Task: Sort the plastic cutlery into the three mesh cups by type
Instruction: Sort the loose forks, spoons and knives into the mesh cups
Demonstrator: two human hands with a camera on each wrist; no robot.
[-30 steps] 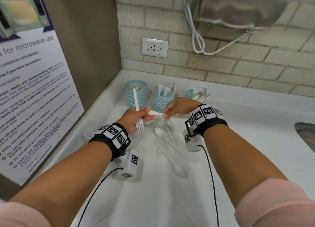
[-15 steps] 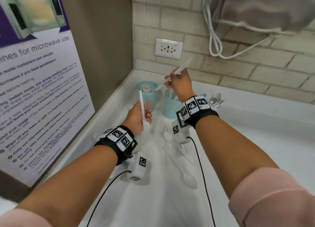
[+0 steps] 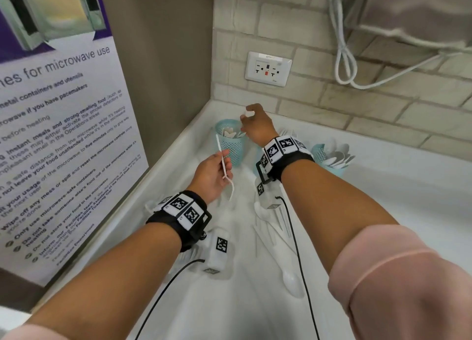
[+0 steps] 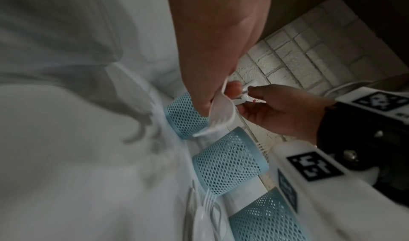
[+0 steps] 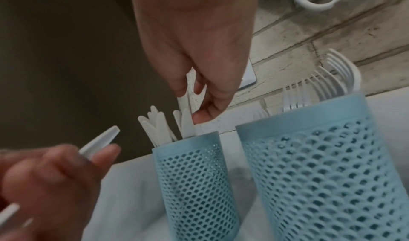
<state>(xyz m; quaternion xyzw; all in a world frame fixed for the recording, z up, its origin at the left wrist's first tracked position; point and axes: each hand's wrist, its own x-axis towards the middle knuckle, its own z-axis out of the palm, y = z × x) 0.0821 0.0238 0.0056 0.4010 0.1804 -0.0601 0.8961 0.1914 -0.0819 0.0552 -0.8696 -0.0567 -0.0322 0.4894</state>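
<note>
Three teal mesh cups stand along the back wall. The left cup point(image 3: 229, 145) holds knives, the middle cup point(image 5: 332, 174) forks, and the right cup point(image 3: 328, 158) spoons. My right hand point(image 3: 246, 121) hovers over the left cup and pinches a white knife point(image 5: 184, 98), whose lower end is among the knives in that cup point(image 5: 194, 174). Nearer me, my left hand point(image 3: 224, 162) holds a white fork point(image 3: 224, 164) by its handle, tines down, just in front of the left cup. My right wrist hides most of the middle cup in the head view.
Loose spoons point(image 3: 293, 283), knives and forks point(image 3: 278, 227) lie on the white counter point(image 3: 383, 199) beneath my right forearm. A poster wall point(image 3: 63, 110) closes the left side. A brick wall with a socket point(image 3: 268, 69) and a white cable point(image 3: 344, 59) stands behind.
My right hand took the knife from beside my left hand, lifted it back and brought it down over the left cup. My left hand kept the fork and stayed nearly in place.
</note>
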